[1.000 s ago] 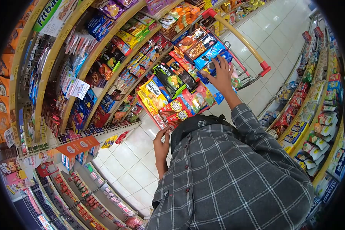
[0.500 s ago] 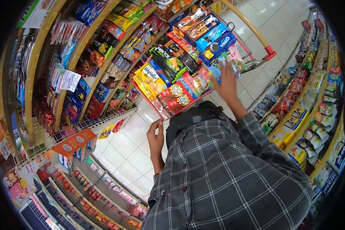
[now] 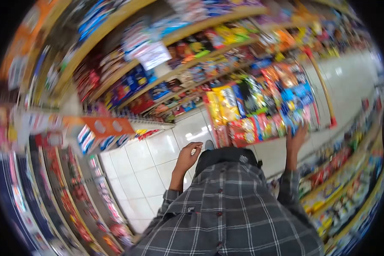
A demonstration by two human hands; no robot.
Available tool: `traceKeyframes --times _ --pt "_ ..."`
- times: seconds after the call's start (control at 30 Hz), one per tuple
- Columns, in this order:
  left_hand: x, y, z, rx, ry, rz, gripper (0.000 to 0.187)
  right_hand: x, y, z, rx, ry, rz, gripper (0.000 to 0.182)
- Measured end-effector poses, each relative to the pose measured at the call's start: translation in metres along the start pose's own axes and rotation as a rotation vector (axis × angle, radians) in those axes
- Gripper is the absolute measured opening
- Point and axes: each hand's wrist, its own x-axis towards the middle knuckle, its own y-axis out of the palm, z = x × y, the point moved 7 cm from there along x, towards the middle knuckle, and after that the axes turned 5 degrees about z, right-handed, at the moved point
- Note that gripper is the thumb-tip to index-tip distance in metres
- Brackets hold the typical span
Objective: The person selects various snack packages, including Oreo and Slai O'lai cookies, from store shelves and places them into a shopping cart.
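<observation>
A shopping cart with a red rim (image 3: pixel 264 140) is loaded with snack packs and stands in front of me. Among them are a yellow wafer pack (image 3: pixel 228 103), a black and green pack (image 3: pixel 250 93), a red pack (image 3: pixel 243 131) and a blue pack (image 3: pixel 298 94). My right hand (image 3: pixel 297 137) is at the cart's near right side, fingers apart against the packs there; its fingertips are blurred. Left of the cart, my left hand (image 3: pixel 187 157) hangs over the floor with loosely bent fingers and nothing visible in them.
The cart's yellow handle bar (image 3: pixel 322 87) is at its right end. Stocked snack shelves (image 3: pixel 200 62) run along the far side, with an orange display sign (image 3: pixel 111 126) at their end. More shelves (image 3: pixel 341 187) stand at right and lower left (image 3: pixel 79 187). White tiles (image 3: pixel 151 160) cover the floor.
The view has swung, so the cart appears further right and lower. My left hand has come away from the cart's front corner. My right hand stays by the packs at the near right.
</observation>
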Motion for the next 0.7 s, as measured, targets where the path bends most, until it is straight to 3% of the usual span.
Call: traceKeyframes --times 0.1,0.23,0.27,0.33,0.37,0.4,0.43,0.47,0.53,0.6,0.7 --pt "0.009 -0.037 0.023 -0.010 0.037 -0.041 0.021 -0.042 0.012 0.022 -0.061 0.087 0.058 0.054" --pt "0.034 -0.074 0.048 -0.067 0.064 -0.115 0.019 -0.139 0.040 0.057 0.078 0.051 0.158 0.042" --pt "0.044 -0.082 0.056 -0.085 0.077 -0.144 0.018 -0.161 0.050 0.064 0.238 0.054 0.362 0.036" --pt "0.066 -0.096 0.086 -0.115 0.116 -0.217 0.015 -0.255 0.117 0.017 0.396 0.187 0.644 0.032" --pt "0.075 -0.110 0.090 -0.060 0.085 -0.257 0.016 -0.353 0.208 -0.054 -0.007 -0.462 0.813 0.033" --pt "0.085 -0.127 0.094 0.031 0.205 -0.396 0.018 -0.372 0.199 -0.052 0.150 -0.170 1.042 0.033" --pt "0.092 -0.151 0.084 0.089 0.211 -0.465 0.018 -0.383 0.182 -0.042 0.247 0.098 1.143 0.033" --pt "0.101 -0.171 0.086 0.012 0.154 -0.516 0.018 -0.388 0.169 -0.035 0.318 0.266 1.171 0.034" --pt "0.113 -0.217 0.082 0.235 0.175 -0.698 0.020 -0.386 0.152 -0.022 0.434 0.496 1.167 0.034" --pt "0.127 -0.255 0.085 0.375 0.066 -0.785 0.030 -0.375 0.144 -0.007 0.506 0.588 1.139 0.034" --pt "0.144 -0.290 0.090 0.583 0.056 -0.947 0.039 -0.358 0.127 0.013 0.592 0.663 1.092 0.035"
